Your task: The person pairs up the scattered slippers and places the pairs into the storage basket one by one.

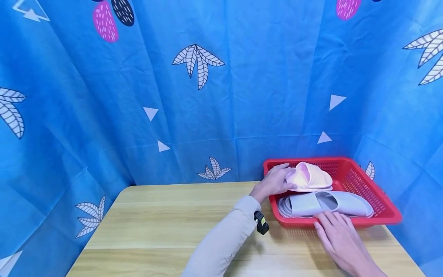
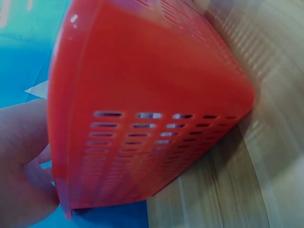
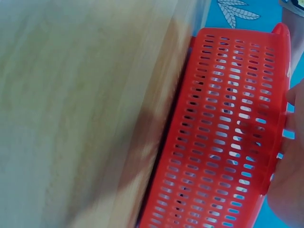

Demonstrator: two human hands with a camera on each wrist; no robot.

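Note:
In the head view my left hand [image 1: 275, 181] reaches over the left rim of a red basket [image 1: 375, 192]. Its thumb and fingers grip the near end of a pair of pale pink slippers [image 1: 316, 177], stacked at the back of the basket. A pair of light grey slippers [image 1: 353, 204] lies along the front side. My right hand [image 1: 340, 238] rests at the front rim, its loosely bent fingers reaching over the edge beside the grey slippers. Both wrist views show the slotted basket wall, which hides most of the fingers.
The basket stands on the right part of a light wooden table [image 1: 166, 223]. A blue patterned curtain [image 1: 263, 92] hangs behind the table and along both sides. A small black device [image 1: 261, 223] is strapped at the left sleeve's cuff.

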